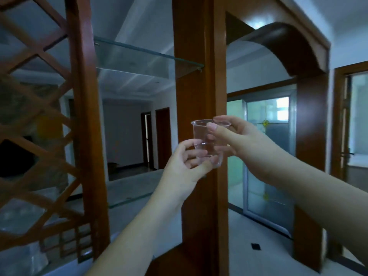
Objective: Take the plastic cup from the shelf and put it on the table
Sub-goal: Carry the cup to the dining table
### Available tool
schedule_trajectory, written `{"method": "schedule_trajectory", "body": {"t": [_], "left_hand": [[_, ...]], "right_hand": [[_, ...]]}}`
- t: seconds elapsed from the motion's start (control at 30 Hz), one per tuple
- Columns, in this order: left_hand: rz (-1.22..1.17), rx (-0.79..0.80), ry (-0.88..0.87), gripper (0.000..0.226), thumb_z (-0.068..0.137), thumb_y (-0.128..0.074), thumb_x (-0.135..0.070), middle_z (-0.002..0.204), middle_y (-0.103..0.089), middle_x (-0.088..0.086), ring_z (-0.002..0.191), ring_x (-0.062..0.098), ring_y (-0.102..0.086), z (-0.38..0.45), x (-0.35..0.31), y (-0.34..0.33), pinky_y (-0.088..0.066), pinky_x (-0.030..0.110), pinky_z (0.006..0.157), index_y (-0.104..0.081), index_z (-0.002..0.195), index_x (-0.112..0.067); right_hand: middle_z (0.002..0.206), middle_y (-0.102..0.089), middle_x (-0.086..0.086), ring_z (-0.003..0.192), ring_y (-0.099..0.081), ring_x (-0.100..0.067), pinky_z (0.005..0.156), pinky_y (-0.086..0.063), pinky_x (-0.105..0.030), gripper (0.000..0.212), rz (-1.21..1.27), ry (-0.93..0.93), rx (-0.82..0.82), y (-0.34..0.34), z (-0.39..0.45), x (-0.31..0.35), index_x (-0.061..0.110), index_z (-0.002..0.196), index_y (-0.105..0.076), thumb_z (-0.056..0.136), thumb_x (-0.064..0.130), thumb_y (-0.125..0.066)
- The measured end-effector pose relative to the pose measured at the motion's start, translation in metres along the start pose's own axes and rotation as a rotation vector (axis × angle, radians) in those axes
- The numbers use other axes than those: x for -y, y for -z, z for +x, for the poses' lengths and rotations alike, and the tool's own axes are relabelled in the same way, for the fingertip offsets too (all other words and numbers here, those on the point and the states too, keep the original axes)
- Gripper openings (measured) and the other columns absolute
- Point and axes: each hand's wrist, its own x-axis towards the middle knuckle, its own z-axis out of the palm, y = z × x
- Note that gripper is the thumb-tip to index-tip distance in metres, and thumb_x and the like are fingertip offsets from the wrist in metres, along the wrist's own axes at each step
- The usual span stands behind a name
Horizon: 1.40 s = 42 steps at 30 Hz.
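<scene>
A clear plastic cup (202,134) is held upright in the air in front of a wooden post (196,86). My right hand (237,138) grips it near the rim, thumb on the near side and fingers behind. My left hand (185,166) cups its base from below left, fingers and thumb touching the bottom. The cup looks empty. The lower glass shelf (129,188) lies to the left and below the cup. No table is in view.
An upper glass shelf (139,56) spans between a wooden lattice divider (39,126) and the post. A wooden arch (288,42) curves to the right. Behind are a glass sliding door (268,156) and a tiled floor (249,246).
</scene>
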Motion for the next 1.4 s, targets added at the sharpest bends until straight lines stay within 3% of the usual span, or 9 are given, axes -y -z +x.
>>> {"method": "schedule_trajectory", "body": {"t": [0.13, 0.27, 0.4, 0.63, 0.77, 0.97, 1.07, 1.3, 1.4], "left_hand": [[-0.026, 0.103, 0.057, 0.063, 0.061, -0.08, -0.059, 0.114, -0.071, -0.011, 0.102, 0.004, -0.067, -0.013, 0.003, -0.054, -0.053, 0.032, 0.088, -0.057, 0.117, -0.04], [-0.061, 0.214, 0.087, 0.058, 0.061, -0.08, -0.062, 0.102, -0.074, -0.019, 0.091, -0.002, -0.069, -0.03, 0.002, -0.115, -0.05, 0.018, 0.069, -0.057, 0.111, -0.046], [-0.132, 0.341, 0.135, 0.064, 0.055, -0.083, -0.063, 0.098, -0.074, -0.017, 0.092, 0.006, -0.071, -0.048, 0.0, -0.201, -0.053, 0.037, 0.083, -0.058, 0.11, -0.044], [-0.239, 0.605, 0.201, 0.049, 0.072, -0.082, -0.043, 0.102, -0.075, -0.011, 0.089, 0.008, -0.072, -0.094, -0.015, -0.364, -0.056, 0.027, 0.074, -0.056, 0.114, -0.043], [-0.303, 0.721, 0.265, 0.058, 0.061, -0.085, -0.051, 0.11, -0.073, -0.011, 0.095, 0.009, -0.071, -0.117, -0.03, -0.433, -0.056, 0.03, 0.081, -0.057, 0.111, -0.05], [-0.415, 0.871, 0.303, 0.064, 0.066, -0.084, -0.044, 0.124, -0.066, -0.004, 0.108, 0.018, -0.067, -0.143, -0.049, -0.515, -0.049, 0.046, 0.1, -0.054, 0.122, -0.043], [-0.433, 0.957, 0.308, 0.057, 0.071, -0.085, -0.038, 0.12, -0.068, -0.009, 0.111, 0.014, -0.063, -0.141, -0.052, -0.549, -0.049, 0.039, 0.096, -0.054, 0.119, -0.047], [-0.753, 1.087, 0.6, 0.035, 0.093, -0.057, -0.004, 0.118, -0.067, 0.016, 0.099, 0.026, -0.072, -0.114, -0.032, -0.62, -0.059, 0.031, 0.078, -0.058, 0.125, -0.019], [-0.861, 1.092, 0.696, 0.026, 0.098, -0.049, -0.011, 0.118, -0.065, 0.024, 0.098, 0.033, -0.071, -0.095, -0.023, -0.644, -0.061, 0.034, 0.077, -0.059, 0.122, -0.012]], "right_hand": [[0.118, -0.063, 0.006, 0.106, -0.063, -0.011, 0.096, -0.05, -0.04, 0.081, -0.046, -0.064, -0.075, 0.045, -0.042, -0.006, 0.027, 0.132, -0.049, 0.062, 0.062, -0.07], [0.12, -0.062, 0.006, 0.108, -0.062, -0.012, 0.097, -0.049, -0.041, 0.088, -0.106, -0.127, -0.132, 0.099, -0.092, -0.01, 0.028, 0.135, -0.046, 0.059, 0.068, -0.069], [0.115, -0.064, 0.011, 0.098, -0.065, -0.004, 0.094, -0.051, -0.037, 0.071, -0.172, -0.219, -0.2, 0.173, -0.151, -0.016, 0.032, 0.133, -0.047, 0.071, 0.058, -0.07], [0.107, -0.066, 0.019, 0.097, -0.064, 0.0, 0.092, -0.051, -0.034, 0.088, -0.322, -0.332, -0.403, 0.294, -0.261, -0.009, 0.032, 0.131, -0.049, 0.055, 0.07, -0.072], [0.109, -0.062, 0.02, 0.102, -0.062, -0.006, 0.095, -0.05, -0.037, 0.073, -0.356, -0.395, -0.485, 0.344, -0.312, 0.0, 0.036, 0.126, -0.05, 0.061, 0.063, -0.072], [0.116, -0.057, 0.015, 0.098, -0.059, 0.003, 0.075, -0.05, -0.012, 0.08, -0.472, -0.396, -0.576, 0.397, -0.366, 0.01, 0.025, 0.136, -0.041, 0.066, 0.056, -0.064], [0.118, -0.056, 0.017, 0.098, -0.06, 0.006, 0.074, -0.049, -0.009, 0.074, -0.471, -0.414, -0.632, 0.423, -0.382, 0.007, 0.027, 0.137, -0.039, 0.072, 0.052, -0.064], [0.126, -0.054, 0.01, 0.102, -0.057, -0.001, 0.073, -0.049, -0.008, 0.076, -0.553, -0.48, -0.754, 0.467, -0.381, -0.024, 0.027, 0.14, -0.036, 0.074, 0.052, -0.062], [0.132, -0.054, 0.004, 0.11, -0.058, -0.011, 0.09, -0.05, -0.025, 0.083, -0.576, -0.478, -0.818, 0.483, -0.373, -0.04, 0.025, 0.14, -0.036, 0.067, 0.057, -0.06]]}}
